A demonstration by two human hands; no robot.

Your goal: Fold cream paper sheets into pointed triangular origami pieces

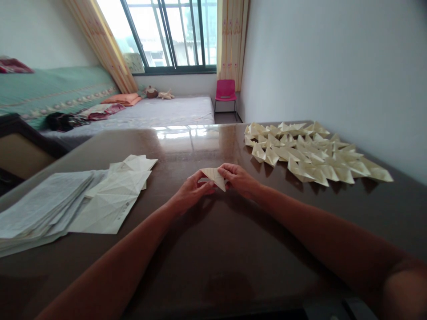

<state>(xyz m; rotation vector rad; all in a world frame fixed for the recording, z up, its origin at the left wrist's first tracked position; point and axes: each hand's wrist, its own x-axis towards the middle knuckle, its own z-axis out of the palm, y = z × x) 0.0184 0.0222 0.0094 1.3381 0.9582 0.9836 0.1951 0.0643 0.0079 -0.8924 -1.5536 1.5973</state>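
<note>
Paper, and right in the middle — folded paper (216, 177), a small pale piece with a point facing down, held just above the brown table (213, 258) between both hands. Left hand (194, 189) closed lightly on the left side, thumb along the lower edge, fingers curled behind. Right hand (238, 178) closed in a pinch at the upper right corner, fingers bent, other fingertips partly hidden behind the piece. Over to the left of the table, a thick stack of printed sheets (43, 200), slightly fanned, and beside it, partly overlapping, creased sheets (111, 202) opened flat, fold lines crossing all over. Across to the right, well apart from the hands — a big cluster of folded shapes (307, 153), pale and pointed, packed close in uneven rows near the wall (327, 66). Glare from the window (170, 33) on the far part of the tabletop. Beyond the table, a bed (173, 109) with orange pillows (122, 98), rumpled cloth and small soft toys (159, 93). Pink chair (226, 91) in the far corner, close to the bed, just below a patterned curtain (231, 40).
</note>
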